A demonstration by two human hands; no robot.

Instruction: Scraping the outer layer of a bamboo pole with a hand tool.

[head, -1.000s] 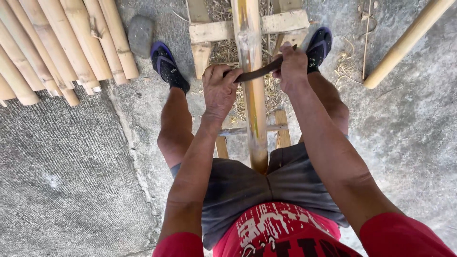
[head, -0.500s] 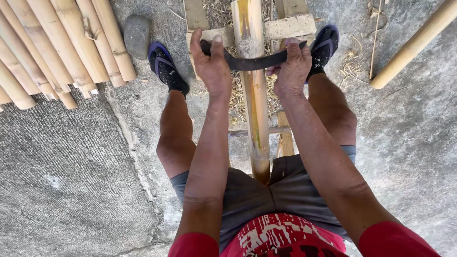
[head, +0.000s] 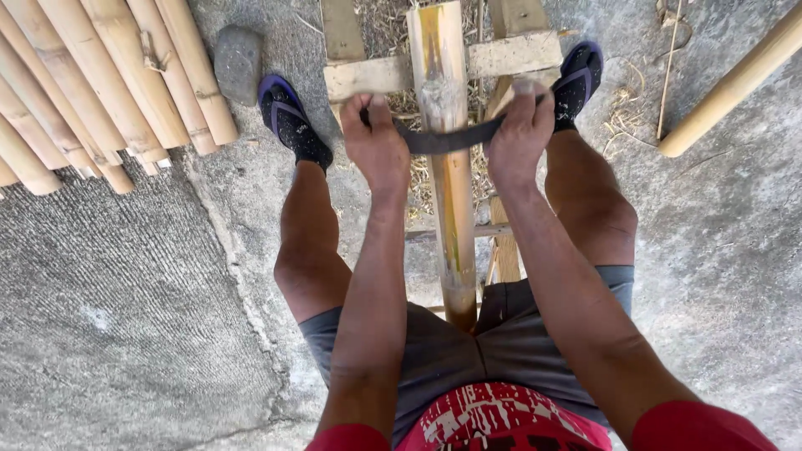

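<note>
A bamboo pole (head: 447, 167) lies lengthwise between my legs, resting on a rough wooden frame (head: 501, 57). Across it sits a dark curved two-handled blade (head: 447, 140). My left hand (head: 378, 144) grips the blade's left end and my right hand (head: 520, 134) grips its right end, both fists closed. The blade crosses the pole about a third of the way down from its far end. The pole's near end presses against my grey shorts. My feet in dark sandals rest on either side of the frame.
A stack of bamboo poles (head: 92, 83) lies at the upper left, with a grey stone (head: 238, 60) beside it. Another single pole (head: 735, 83) lies at the upper right. Shavings (head: 626, 108) litter the concrete floor around the frame.
Both hands pushed the blade away along the pole toward its far end, then drew it back a little toward me.
</note>
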